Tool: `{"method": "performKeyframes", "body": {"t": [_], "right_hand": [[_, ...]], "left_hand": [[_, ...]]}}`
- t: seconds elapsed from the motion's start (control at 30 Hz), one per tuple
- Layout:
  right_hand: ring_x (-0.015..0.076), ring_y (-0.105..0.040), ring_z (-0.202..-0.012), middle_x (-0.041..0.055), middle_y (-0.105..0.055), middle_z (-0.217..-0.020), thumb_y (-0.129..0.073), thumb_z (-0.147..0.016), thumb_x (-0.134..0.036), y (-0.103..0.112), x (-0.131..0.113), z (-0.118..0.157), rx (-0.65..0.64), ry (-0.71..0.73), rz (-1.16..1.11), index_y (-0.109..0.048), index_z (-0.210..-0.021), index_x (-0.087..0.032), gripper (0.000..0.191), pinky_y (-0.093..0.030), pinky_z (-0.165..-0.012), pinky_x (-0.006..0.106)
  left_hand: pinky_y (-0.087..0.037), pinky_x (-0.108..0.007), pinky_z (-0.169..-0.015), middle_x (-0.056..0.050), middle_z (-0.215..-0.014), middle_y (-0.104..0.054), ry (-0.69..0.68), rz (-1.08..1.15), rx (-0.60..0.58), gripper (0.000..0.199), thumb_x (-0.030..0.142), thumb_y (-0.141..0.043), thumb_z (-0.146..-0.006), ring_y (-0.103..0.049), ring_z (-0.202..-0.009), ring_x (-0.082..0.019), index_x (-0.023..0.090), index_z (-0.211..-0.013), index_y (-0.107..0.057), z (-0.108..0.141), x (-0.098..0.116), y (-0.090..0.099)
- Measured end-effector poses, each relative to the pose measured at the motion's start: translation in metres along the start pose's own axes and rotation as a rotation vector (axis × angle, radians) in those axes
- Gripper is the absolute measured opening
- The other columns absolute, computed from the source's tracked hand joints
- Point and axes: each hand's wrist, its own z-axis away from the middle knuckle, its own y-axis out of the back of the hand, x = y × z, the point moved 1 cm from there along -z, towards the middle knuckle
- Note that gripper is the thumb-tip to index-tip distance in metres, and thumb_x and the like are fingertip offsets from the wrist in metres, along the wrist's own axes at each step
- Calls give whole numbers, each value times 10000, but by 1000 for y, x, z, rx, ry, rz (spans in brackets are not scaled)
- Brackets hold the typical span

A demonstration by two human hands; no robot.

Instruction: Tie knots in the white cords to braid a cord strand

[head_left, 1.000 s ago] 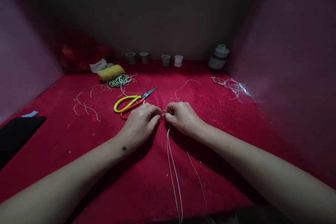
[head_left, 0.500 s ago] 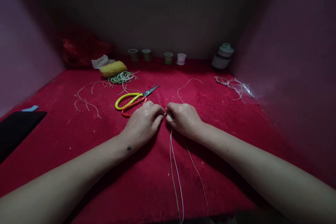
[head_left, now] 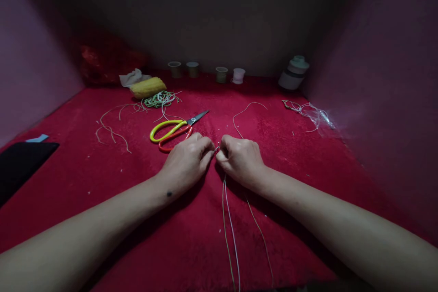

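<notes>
My left hand (head_left: pixel 187 159) is closed in a pinch on a short piece of braided cord (head_left: pixel 216 148) at the centre. Right beside it, my right hand (head_left: pixel 241 159) is closed on the same cord, a narrow gap between the two. Thin pale and tan strands (head_left: pixel 230 223) hang from below my right hand toward the front edge. Another thin strand (head_left: pixel 233 121) curves away beyond that hand. Scissors (head_left: pixel 171 132) with one yellow and one red handle lie just behind my left hand, blades pointing right.
On the red cloth (head_left: pixel 164 242) lie loose threads (head_left: pixel 111 130), a green and white cord bundle (head_left: pixel 159 99), a yellow roll (head_left: pixel 148 87), and a plastic bag with cords (head_left: pixel 318 118). Spools (head_left: pixel 221 75) and a bottle (head_left: pixel 294 73) stand behind. A black object (head_left: pixel 23 164) is left.
The gap between my hands is slightly wider, and more of the braided cord shows. My right hand has shifted a little to the right. The whole view has moved slightly.
</notes>
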Motion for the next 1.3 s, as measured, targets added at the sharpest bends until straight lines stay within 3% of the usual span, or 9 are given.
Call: {"method": "performKeyframes", "body": {"t": [0.63,0.93,1.3], "right_hand": [[115,-485,-554,21,-600,-639,-469,-743,-205,5,7,9,-41,-4,-93,-571,-736,-158,113,-290,-544,250],[140,-568,-637,32,-650,-724,-490,-779,-249,5,8,8,-80,-58,-167,-620,-914,-185,198,-345,-587,250],[140,-584,-651,21,-661,-725,-499,-796,-263,8,5,5,-28,-95,-184,-641,-827,-192,162,-346,-582,246]], "left_hand": [[-422,-297,-697,-42,-774,-558,-2,28,16,126,200,-456,-825,-519,-732,-155,164,-772,-564,1,-1,0],[-422,-298,-689,-40,-790,-568,48,62,34,92,232,-507,-799,-521,-740,-161,172,-790,-576,0,3,0],[-395,-289,-661,-35,-745,-543,43,18,68,130,210,-467,-818,-499,-697,-151,160,-727,-546,-4,3,-1]]}}
